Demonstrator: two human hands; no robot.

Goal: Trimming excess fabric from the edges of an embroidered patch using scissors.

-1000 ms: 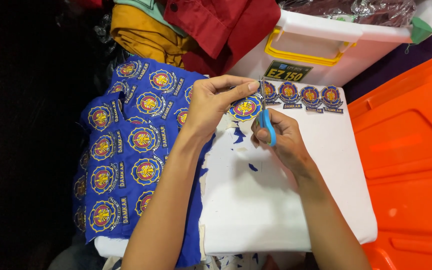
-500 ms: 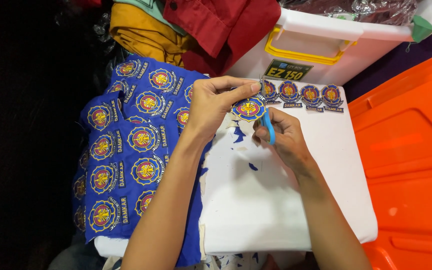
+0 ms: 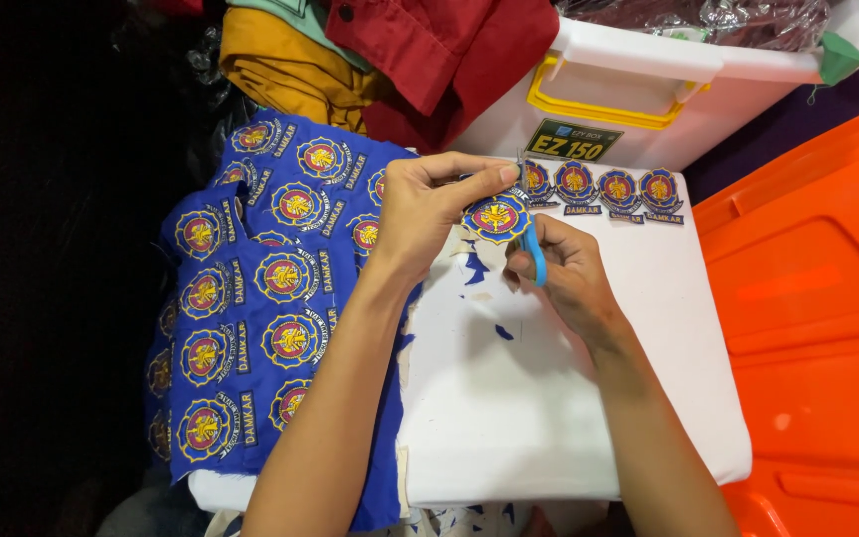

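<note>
Both forearms reach up from the near edge over the white board (image 3: 549,398), wrists bent inward so the hands meet near its far edge. The left hand (image 3: 429,214) is curled, thumb and forefinger pinching the rim of a round blue embroidered patch (image 3: 496,217) with a gold and red emblem, held just above the board. The right hand (image 3: 564,268) sits just right of and below that patch, fingers clenched through the blue handle of small scissors (image 3: 534,257); the blades point up toward the patch's edge, but whether they are parted cannot be told.

Left of the board, draped partly over its left edge, lies a sheet of blue cloth (image 3: 260,318) covered in rows of the same round emblems, each with a narrow rectangular gold-lettered label beside it. Along the board's far edge, right of the held patch, a row of cut-out patches (image 3: 608,189) lies side by side, each a round badge with a small strip label under it. Small blue fabric scraps (image 3: 476,270) lie scattered on the board beneath the hands.

Beyond the board stands a white plastic storage box (image 3: 648,109) with a yellow handle latch and a dark rectangular label with yellow lettering on its front wall. Red and mustard garments (image 3: 390,60) are heaped beyond the board's far left corner. An orange plastic lid (image 3: 817,298) lies to the right of the board
</note>
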